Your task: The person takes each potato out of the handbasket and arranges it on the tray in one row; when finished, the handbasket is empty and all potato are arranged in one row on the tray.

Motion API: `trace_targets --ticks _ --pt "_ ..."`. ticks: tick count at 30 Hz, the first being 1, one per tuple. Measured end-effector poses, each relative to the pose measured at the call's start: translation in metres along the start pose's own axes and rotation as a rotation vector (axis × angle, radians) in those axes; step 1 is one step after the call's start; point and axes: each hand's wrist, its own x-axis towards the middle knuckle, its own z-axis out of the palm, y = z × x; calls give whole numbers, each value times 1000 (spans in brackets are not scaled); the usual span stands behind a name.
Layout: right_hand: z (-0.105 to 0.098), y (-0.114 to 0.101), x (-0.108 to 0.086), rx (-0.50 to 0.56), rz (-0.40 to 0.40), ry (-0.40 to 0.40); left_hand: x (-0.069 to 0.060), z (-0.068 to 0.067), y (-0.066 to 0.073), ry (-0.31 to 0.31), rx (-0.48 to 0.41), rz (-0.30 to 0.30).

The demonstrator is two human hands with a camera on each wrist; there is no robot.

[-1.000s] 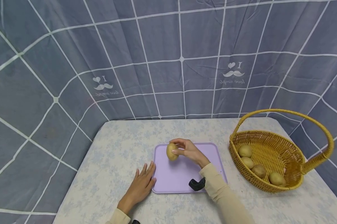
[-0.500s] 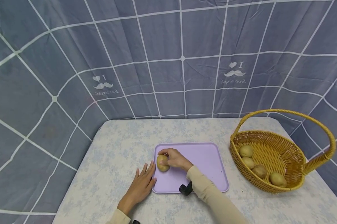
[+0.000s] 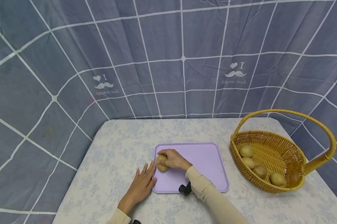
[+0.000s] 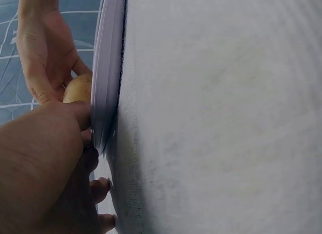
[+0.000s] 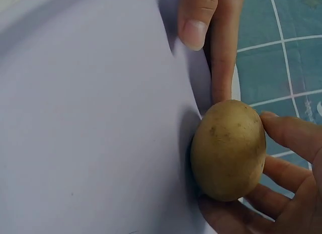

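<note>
Right hand (image 3: 172, 159): grip clamped on oval yellow-brown potato (image 3: 162, 164), at left edge of flat lilac rectangular tray (image 3: 197, 165). Left hand (image 3: 141, 183): fingers straight, touching that edge. Golden wicker basket (image 3: 265, 152) near right edge of white-blue floral table (image 3: 123, 140).

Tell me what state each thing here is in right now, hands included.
Tablecloth: spread out
Curtain: hanging, creased
Tray: lying flat on the tablecloth
Basket: upright, handle raised
Four potatoes: lying in the basket
Held potato: unpeeled, at the tray's left side
Right hand: gripping the held potato
Left hand: fingers extended, at the tray's left edge
</note>
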Motion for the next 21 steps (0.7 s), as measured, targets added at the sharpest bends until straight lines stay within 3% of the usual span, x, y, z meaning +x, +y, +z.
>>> trace_targets --ticks 15,21 --pt "-6 5 -2 36 -17 6 1 0 0 -3 5 -2" --pt "-27 9 -11 102 -19 53 1 -1 1 -5 6 -4"
